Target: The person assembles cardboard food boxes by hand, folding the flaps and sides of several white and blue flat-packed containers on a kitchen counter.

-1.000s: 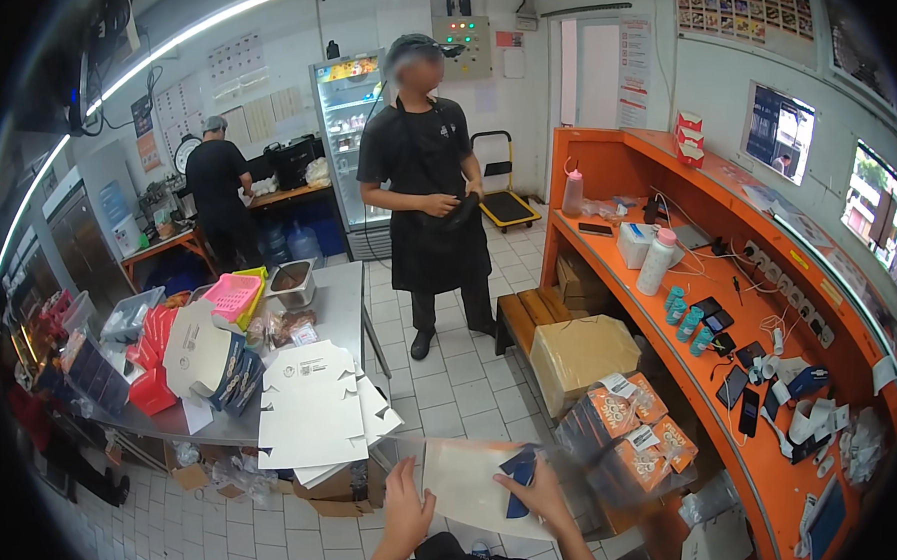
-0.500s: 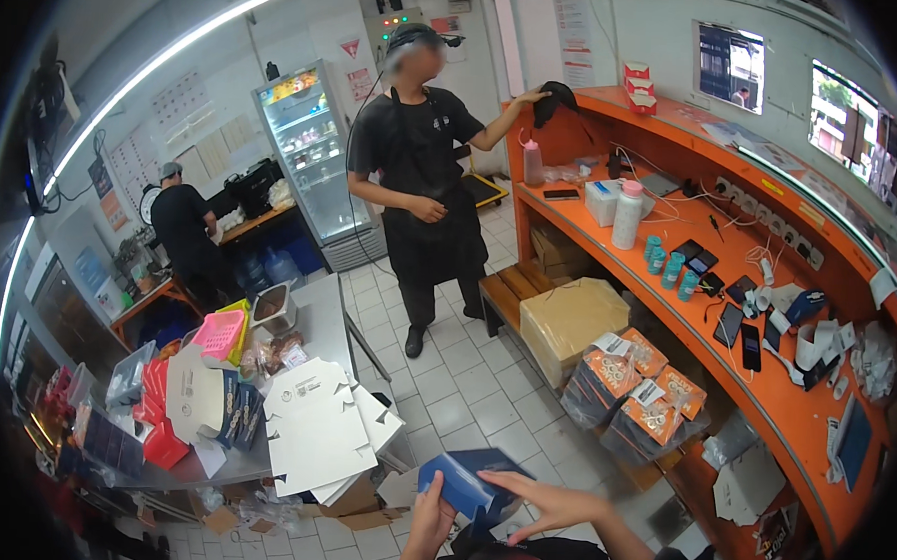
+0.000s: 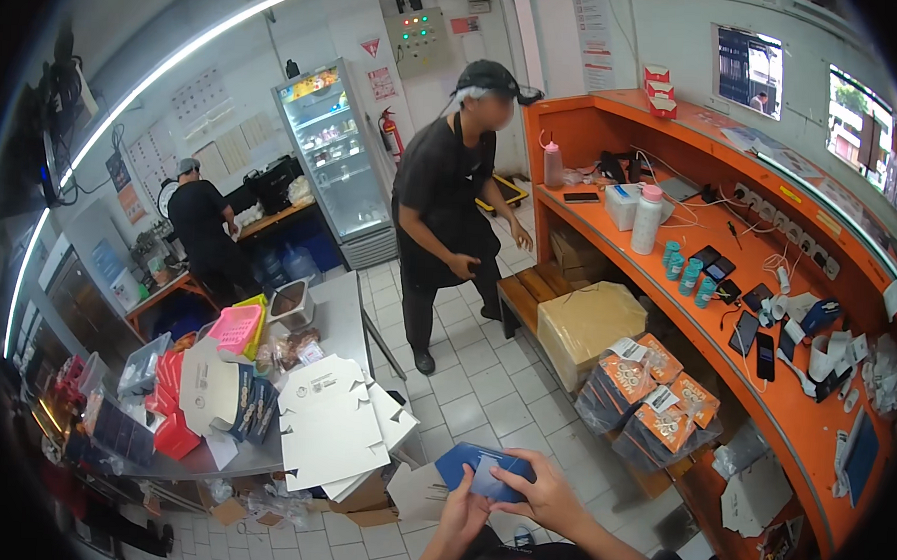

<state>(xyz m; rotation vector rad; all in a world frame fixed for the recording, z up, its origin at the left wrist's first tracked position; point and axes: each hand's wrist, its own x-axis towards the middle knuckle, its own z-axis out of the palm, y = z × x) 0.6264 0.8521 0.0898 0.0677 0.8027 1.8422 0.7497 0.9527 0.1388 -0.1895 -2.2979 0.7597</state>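
Observation:
My left hand (image 3: 465, 513) grips a small blue cardboard box (image 3: 457, 465) from its near left side, thumb up against it. My right hand (image 3: 541, 492) holds the same box from the right, its thumb pressed on a pale blue flap at the middle. The box is tilted in front of my body, above the floor; its underside is hidden. Just left of it, a white cardboard sheet (image 3: 419, 492) sticks out near the table's end. Flat white carton blanks (image 3: 327, 425) lie stacked on the steel table to the left.
A co-worker (image 3: 447, 200) in a dark apron leans beside the orange counter (image 3: 659, 274). Another person (image 3: 203, 224) works at the back left. Wrapped orange and black boxes (image 3: 653, 404) sit on a low shelf at right. A steel table (image 3: 339, 310) stands at left.
My hands have turned the blue box, and my right thumb now presses on its flap. The co-worker's hand has left the counter's raised end; a black cap now sits on their head.

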